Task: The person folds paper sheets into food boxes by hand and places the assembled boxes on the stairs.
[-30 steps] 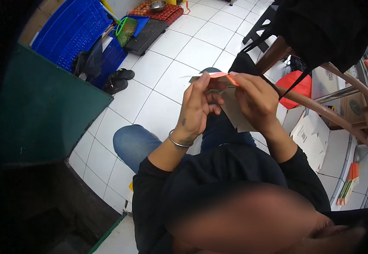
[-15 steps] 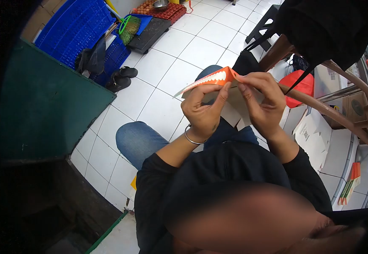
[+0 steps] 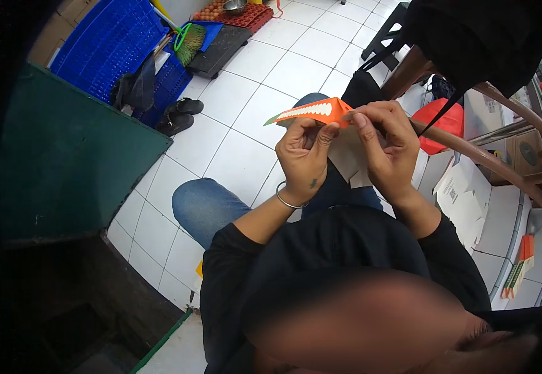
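Observation:
An orange folded card piece (image 3: 311, 112) with a row of white scallops and a green tip is held up between my hands. My left hand (image 3: 303, 149) pinches its lower edge between thumb and fingers, the wrist circled by a metal bangle. At the orange end, my right hand (image 3: 389, 143) has thumb and fingers pressed together on a small flap. Below, a plain greyish card sheet (image 3: 345, 159) lies over my lap, partly hidden by my hands.
Blue crates (image 3: 105, 47), a broom (image 3: 188, 42) and black shoes (image 3: 180, 115) are at the upper left. A wooden chair frame (image 3: 470, 153) with a black bag (image 3: 476, 43) stands right, near white card sheets (image 3: 461, 202) and folded orange-green pieces (image 3: 519, 268).
The orange piece has turned so its scalloped side shows more fully. My left hand first moved in to grip it from below; my right hand has stayed at the orange end.

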